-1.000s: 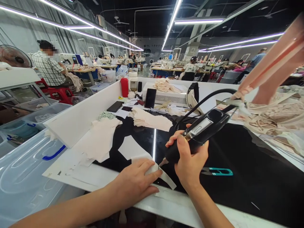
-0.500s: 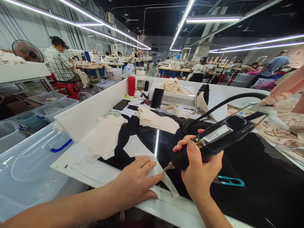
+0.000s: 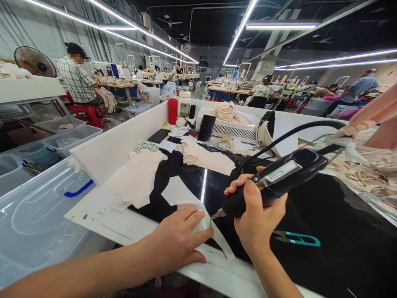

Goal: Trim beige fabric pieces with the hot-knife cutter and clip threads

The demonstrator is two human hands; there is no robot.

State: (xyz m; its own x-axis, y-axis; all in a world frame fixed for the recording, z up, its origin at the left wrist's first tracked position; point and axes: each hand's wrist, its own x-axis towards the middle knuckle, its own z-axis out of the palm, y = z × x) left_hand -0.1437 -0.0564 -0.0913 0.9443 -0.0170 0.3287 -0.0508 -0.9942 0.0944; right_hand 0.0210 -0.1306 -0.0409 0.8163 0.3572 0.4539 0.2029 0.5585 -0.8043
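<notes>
My left hand (image 3: 182, 234) lies open with its fingers spread, pressing down a thin white piece of cloth (image 3: 203, 221). Under and beside the cloth, a white curved shape (image 3: 175, 190) rests on the black tabletop (image 3: 310, 207). In my right hand (image 3: 259, 221) is a black corded handheld tool (image 3: 279, 176) with a pointed metal tip, gripped round its body. That tip meets the cloth's edge just beyond my left fingertips. Thread snips (image 3: 297, 239) with a teal handle lie to the right of my right wrist.
Stacked beige cloth pieces (image 3: 204, 156) and a second pile (image 3: 139, 178) lie farther back. Behind them stand a phone (image 3: 206, 128), a white vented box (image 3: 229, 124) and a red bottle (image 3: 173, 111). The tool's black cable (image 3: 291, 130) arches over the right side. Plastic bins (image 3: 46, 215) sit left.
The tool and my right hand have shifted slightly left, its tip moving a little up along the cloth's edge. More of the snips shows. My left hand stays in place.
</notes>
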